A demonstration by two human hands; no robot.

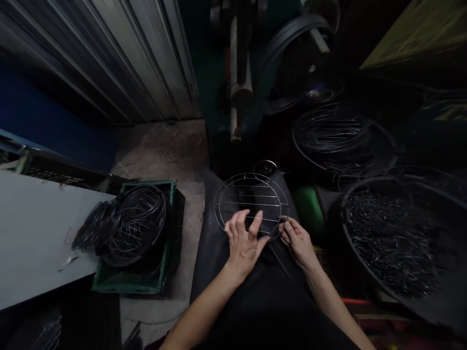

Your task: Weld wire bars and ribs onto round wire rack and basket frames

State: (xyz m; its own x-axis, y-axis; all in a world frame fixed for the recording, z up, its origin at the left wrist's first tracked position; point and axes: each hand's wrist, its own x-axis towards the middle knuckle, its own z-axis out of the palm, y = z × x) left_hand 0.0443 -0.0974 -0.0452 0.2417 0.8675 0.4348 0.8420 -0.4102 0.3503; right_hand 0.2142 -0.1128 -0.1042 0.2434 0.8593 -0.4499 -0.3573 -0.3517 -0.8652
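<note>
A round wire rack (251,204), with two rings and parallel cross wires, lies over my lap on a dark apron (215,272). My left hand (243,243) grips its near edge, fingers spread and bent over the wires and the thumb by the outer ring. At the rack's right rim, my right hand (296,239) is closed in a pinch of thumb and forefinger. What sits between those fingertips is too small and dark to make out. Just beyond the rack's far rim is a small shiny ring-shaped part (266,167).
A dark machine with a rod-like arm (241,92) stands ahead. To the right are a basin of small bent wire pieces (394,243) and another holding wire rings (332,129). Round wire racks (136,223) pile on a green crate (127,284) at left, beside a pale board (44,233).
</note>
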